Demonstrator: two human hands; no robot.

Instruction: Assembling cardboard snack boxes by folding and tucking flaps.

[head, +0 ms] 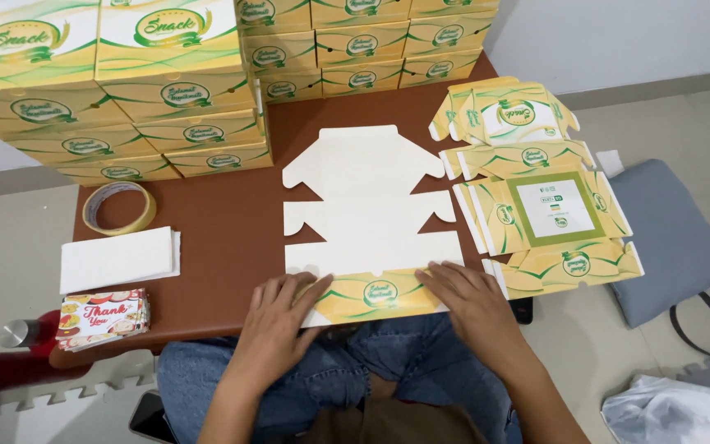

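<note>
Fold of near flap on flat box blank, centre of frame.
Left hand [277,316] and right hand [470,300] both lie flat, fingers spread, no grip closed, pressing the printed flap of the box blank [367,214] down on the brown bench [223,222]. Judged step: creasing flap 1. Next move calls for even pressure along the crease. Unfolded blanks [540,205] at right; finished boxes [166,82] upper left.

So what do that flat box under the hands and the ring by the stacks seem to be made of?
The flat box blank looks like thin paperboard: matte white inside, a glossy yellow-green printed flap folded up under both hands. The ring seems to be translucent yellowish plastic tape wound on a core, probably cardboard.
</note>
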